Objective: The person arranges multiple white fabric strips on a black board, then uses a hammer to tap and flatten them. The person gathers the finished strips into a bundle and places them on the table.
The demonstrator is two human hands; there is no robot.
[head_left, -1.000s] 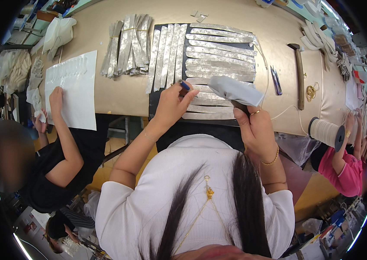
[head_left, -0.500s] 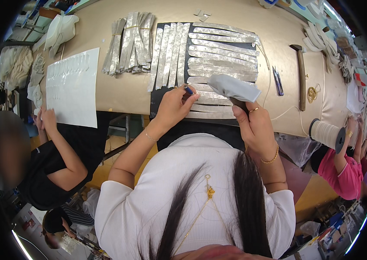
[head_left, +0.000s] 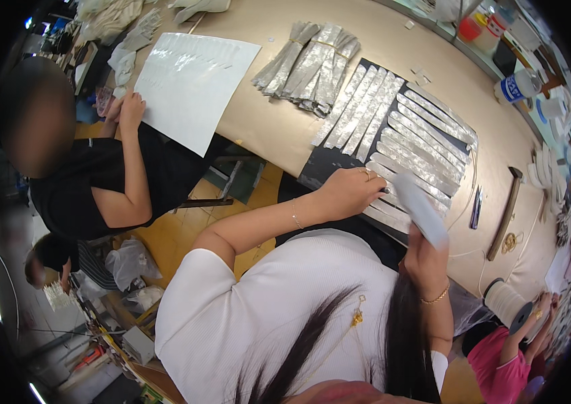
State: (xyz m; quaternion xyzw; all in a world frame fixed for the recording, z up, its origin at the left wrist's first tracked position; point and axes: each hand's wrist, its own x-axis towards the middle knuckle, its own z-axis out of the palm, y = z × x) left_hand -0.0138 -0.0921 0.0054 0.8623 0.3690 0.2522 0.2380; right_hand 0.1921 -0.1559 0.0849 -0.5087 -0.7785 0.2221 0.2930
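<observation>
My left hand (head_left: 349, 195) is closed round a slim dark pen-like tool (head_left: 385, 190), only a bit of which shows. It is beside the near edge of a black board (head_left: 322, 167) bearing silvery mottled strips (head_left: 427, 145) in two groups, one group turned across the other. My right hand (head_left: 427, 259) grips a pale blue-grey, bag-like flat piece (head_left: 420, 210), smeared by motion, above the nearest strips. Its dark handle, seen earlier, is hidden now.
Bundled silvery strips (head_left: 316, 64) lie beyond the board. To the right are blue-handled tweezers or snips (head_left: 476, 207), a hammer (head_left: 505, 214) and a cord spool (head_left: 506, 303). A co-worker at left touches a white sheet (head_left: 198, 81); a pink-sleeved person (head_left: 497, 363) works at right.
The whole view has turned and shifted, so the table now slants down to the right. My right hand has tilted the grey piece, and my left hand still has the pen-like tool.
</observation>
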